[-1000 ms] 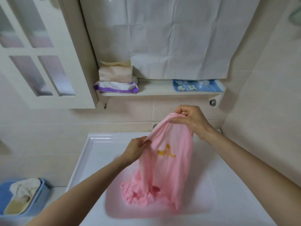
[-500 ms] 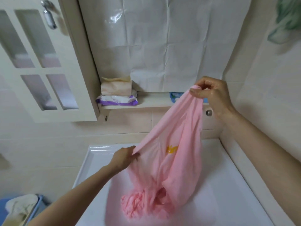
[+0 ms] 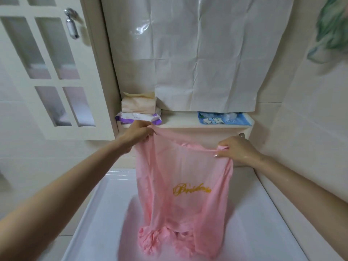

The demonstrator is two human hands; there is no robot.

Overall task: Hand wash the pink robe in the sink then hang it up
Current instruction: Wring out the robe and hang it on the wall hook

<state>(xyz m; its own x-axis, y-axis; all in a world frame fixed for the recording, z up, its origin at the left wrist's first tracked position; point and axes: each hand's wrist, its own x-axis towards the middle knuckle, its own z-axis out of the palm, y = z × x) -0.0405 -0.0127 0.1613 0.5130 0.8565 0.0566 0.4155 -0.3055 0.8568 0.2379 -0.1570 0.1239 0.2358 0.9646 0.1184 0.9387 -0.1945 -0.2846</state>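
The pink robe (image 3: 184, 185) hangs spread out between both hands above the white sink (image 3: 105, 213). Gold script lettering on it faces the camera, and its lower part lies bunched in the basin. The left hand (image 3: 137, 132) holds the robe's upper left corner, its fingers (image 3: 148, 131) closed in a pinch on the fabric. The right hand (image 3: 235, 149) sits a little lower and nearer, with wet skin and its fingers curled round a gathered roll of the upper right edge.

The stretched cloth hides the middle of the basin and the wall tiles behind it. The left hand overlaps the front edge of the shelf (image 3: 180, 121) on the far wall. On the left of that shelf a beige tissue pack (image 3: 138, 105) is stacked on a white and purple wipes pack (image 3: 138, 117), just above the left hand. A flat blue packet (image 3: 224, 118) lies on the right of the shelf, well apart from them. A small metal fitting (image 3: 242, 135) shows under the shelf's right end, just beyond the right hand.

Above the shelf hangs a creased white plastic sheet (image 3: 197, 53). On the far left is a white paned door (image 3: 47, 72) with a chrome handle (image 3: 71, 25). A blurred green cloth (image 3: 331, 29) hangs on the right wall.
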